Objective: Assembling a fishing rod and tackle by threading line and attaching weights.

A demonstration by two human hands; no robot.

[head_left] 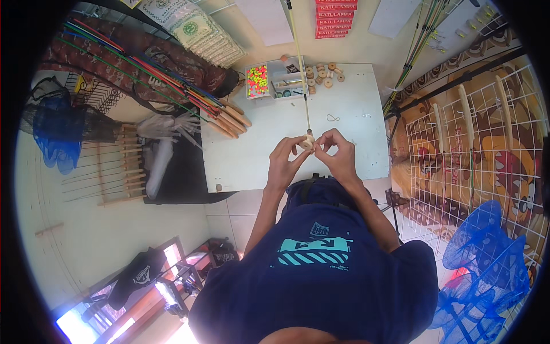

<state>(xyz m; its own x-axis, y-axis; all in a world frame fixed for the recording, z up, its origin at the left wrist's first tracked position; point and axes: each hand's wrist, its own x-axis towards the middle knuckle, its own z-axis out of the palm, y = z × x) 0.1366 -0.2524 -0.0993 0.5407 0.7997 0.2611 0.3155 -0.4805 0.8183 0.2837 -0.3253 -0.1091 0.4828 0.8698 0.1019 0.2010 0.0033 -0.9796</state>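
Near the front edge of the white table (252, 163), both hands meet at a small pale wooden spool (307, 143). My left hand (283, 163) has its thumb and fingers closed on the spool from the left. On its right side the fingertips of my right hand (339, 153) are pinched together, and whatever lies between them is too small to make out. A thin yellow fishing rod (298, 57) runs away from the spool toward the back wall, its near end at the spool. Beyond my right hand lies a small loop of cord (333, 117).
A clear divided box (277, 94) with bright floats stands at the back, beside several wooden spools (329, 74). Rods with wooden handles (232, 120) lie across the table's left side. A white wire rack (452, 143) and blue nets (487, 258) are at the right.
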